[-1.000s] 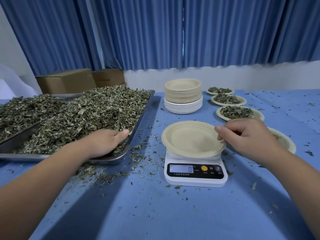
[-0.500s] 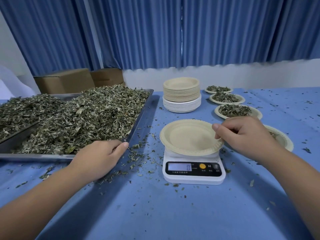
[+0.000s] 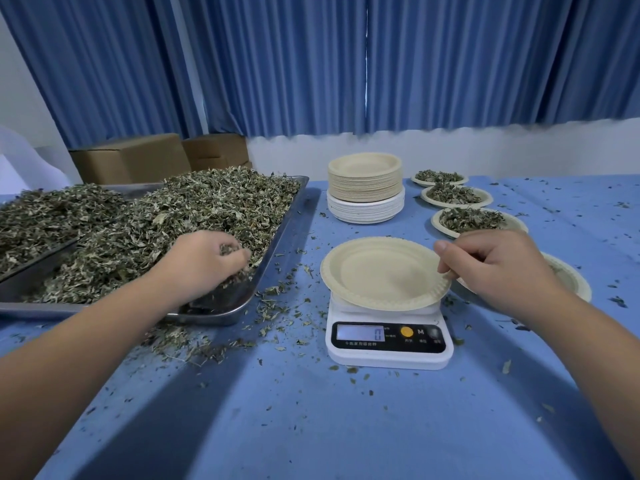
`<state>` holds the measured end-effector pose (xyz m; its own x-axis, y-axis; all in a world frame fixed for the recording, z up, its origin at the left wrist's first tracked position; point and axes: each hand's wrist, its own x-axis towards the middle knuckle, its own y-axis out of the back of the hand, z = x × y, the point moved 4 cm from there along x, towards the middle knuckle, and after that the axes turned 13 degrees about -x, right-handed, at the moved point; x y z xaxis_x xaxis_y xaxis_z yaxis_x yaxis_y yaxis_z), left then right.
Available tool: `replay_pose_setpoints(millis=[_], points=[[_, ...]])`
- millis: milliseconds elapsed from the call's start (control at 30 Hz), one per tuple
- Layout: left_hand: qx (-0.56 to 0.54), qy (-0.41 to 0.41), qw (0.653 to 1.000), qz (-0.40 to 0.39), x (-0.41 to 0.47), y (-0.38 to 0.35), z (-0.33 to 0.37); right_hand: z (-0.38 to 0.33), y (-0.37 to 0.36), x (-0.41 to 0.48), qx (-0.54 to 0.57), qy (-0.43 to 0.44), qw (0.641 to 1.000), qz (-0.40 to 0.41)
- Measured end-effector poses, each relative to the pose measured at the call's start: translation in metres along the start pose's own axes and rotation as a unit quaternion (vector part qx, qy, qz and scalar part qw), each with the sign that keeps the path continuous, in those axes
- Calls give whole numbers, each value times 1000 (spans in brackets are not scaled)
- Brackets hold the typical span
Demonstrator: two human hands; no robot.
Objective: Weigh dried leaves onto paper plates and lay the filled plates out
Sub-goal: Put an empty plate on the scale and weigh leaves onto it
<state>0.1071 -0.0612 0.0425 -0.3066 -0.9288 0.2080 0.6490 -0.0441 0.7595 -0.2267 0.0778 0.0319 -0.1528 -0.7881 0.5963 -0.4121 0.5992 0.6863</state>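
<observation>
An empty paper plate (image 3: 377, 271) sits on the white kitchen scale (image 3: 389, 344), whose display reads 0. My right hand (image 3: 495, 268) pinches the plate's right rim. A metal tray (image 3: 242, 299) on the left is heaped with dried leaves (image 3: 145, 230). My left hand (image 3: 204, 261) is in the tray's near right corner, its fingers curled round a clump of leaves. Three filled plates (image 3: 464, 220) lie in a row at the back right. Another plate (image 3: 571, 278) lies behind my right hand, mostly hidden.
A stack of empty paper plates (image 3: 365, 187) stands behind the scale. A second tray of leaves (image 3: 38, 220) lies at the far left. Cardboard boxes (image 3: 131, 157) stand behind the trays. Loose leaf crumbs litter the blue tablecloth (image 3: 311, 420) between tray and scale.
My left hand moved from the tray's front edge up into the leaves and closed its fingers round a clump. My right hand stayed on the plate's rim.
</observation>
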Motion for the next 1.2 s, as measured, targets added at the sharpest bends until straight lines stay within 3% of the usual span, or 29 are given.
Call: replay_pose_setpoints(millis=[267,567,700,833,967,1033,1200], points=[[-128,-130,980,85,8,-21,85,4,0,0,-5,2,1000,10],[-162,-224,961,31,7,-86,140,1,2,0,-6,-2,1000,13],[-101,-218,968,-65,10,-109,140,-1,1,1,-17,11,1000,1],[-117,-201,965,-122,7,-113,132,-3,1,0,-25,14,1000,-5],[-159,-236,957,-57,3,-98,122,-6,3,1,-12,0,1000,-5],[-127,-235,964,2,7,-84,111,-6,3,1,-15,2,1000,-4],[-22,-135,980,146,35,-36,61,-7,5,1,-17,-3,1000,7]])
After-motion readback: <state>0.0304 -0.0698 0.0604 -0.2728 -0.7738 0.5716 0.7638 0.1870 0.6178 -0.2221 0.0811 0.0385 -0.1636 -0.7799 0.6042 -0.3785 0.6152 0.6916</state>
